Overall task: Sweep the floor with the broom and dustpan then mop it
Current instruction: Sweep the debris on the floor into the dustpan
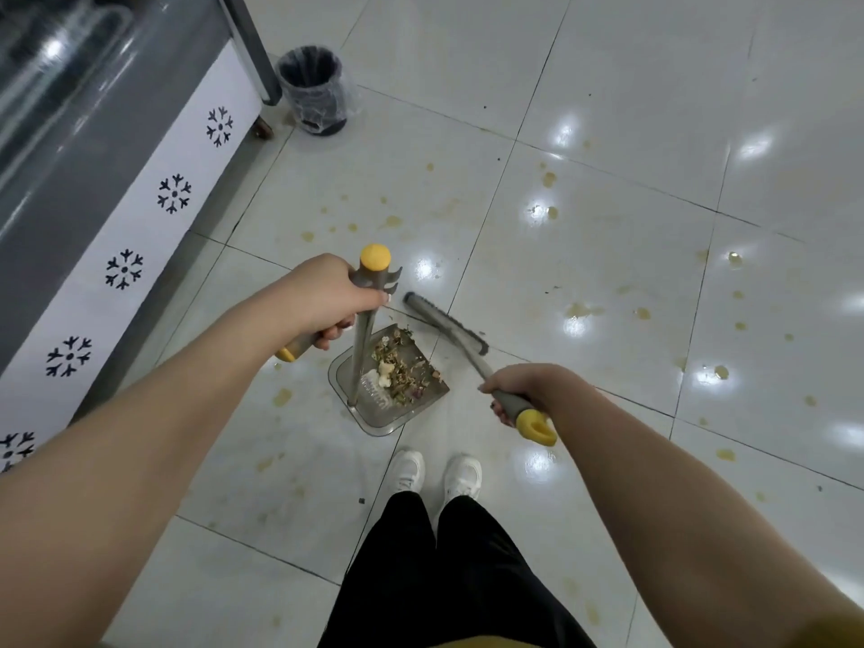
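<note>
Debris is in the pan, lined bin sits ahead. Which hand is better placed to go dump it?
Left. The left hand grips the grey, yellow-capped handle of the clear plastic dustpan holding the debris, on the side nearer the black plastic-lined bin. The right hand holds only the grey broom.

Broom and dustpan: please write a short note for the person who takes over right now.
Left hand: closed on the dustpan handle, held upright.
Right hand: closed on the broom handle.
Dustpan rests on the floor in front of the shoes, with swept scraps inside. Broom head is at the pan's far edge.
Lined bin stands ahead, beside the freezer.
Done: loose debris looks collected.
Left: empty the pan, likely into the bin, then mop the yellow stains across the tiles. No mop in view.
</note>
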